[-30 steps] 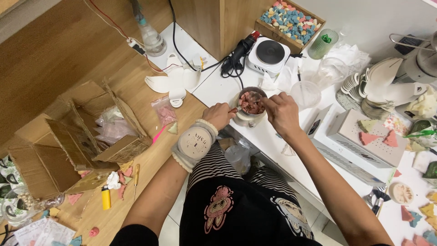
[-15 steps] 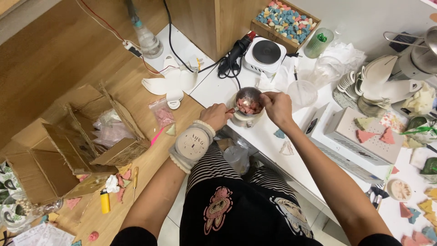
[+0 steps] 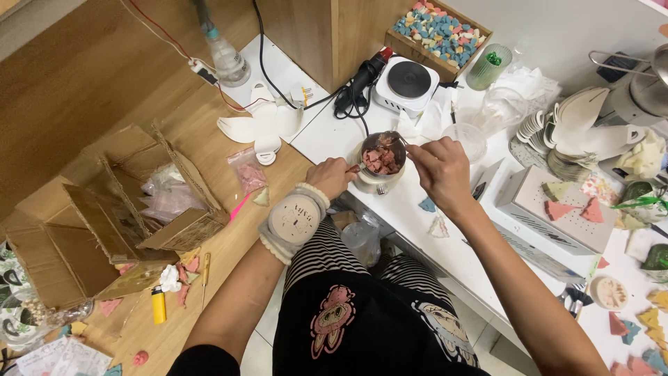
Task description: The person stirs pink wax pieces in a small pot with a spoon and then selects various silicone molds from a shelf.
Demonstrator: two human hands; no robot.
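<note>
A small metal pot [image 3: 379,170] filled with pinkish-brown chunks stands on the white table [image 3: 459,251] in front of me. My left hand [image 3: 332,177], with a padded wrist cushion on its forearm, grips the pot's handle at its left side. My right hand [image 3: 438,167] hovers just right of the pot, fingers pinched on a thin metal tool whose tip reaches over the pot's rim.
A small white hot plate [image 3: 407,82] and a black heat tool [image 3: 358,80] lie behind the pot. A tray of coloured pieces [image 3: 438,31], plastic cups [image 3: 466,139], a white box [image 3: 557,216] with triangle pieces and an open cardboard box [image 3: 104,216] surround me.
The view has shifted slightly. My right hand has drawn a little to the right of the pot; my left hand stays on the handle.
</note>
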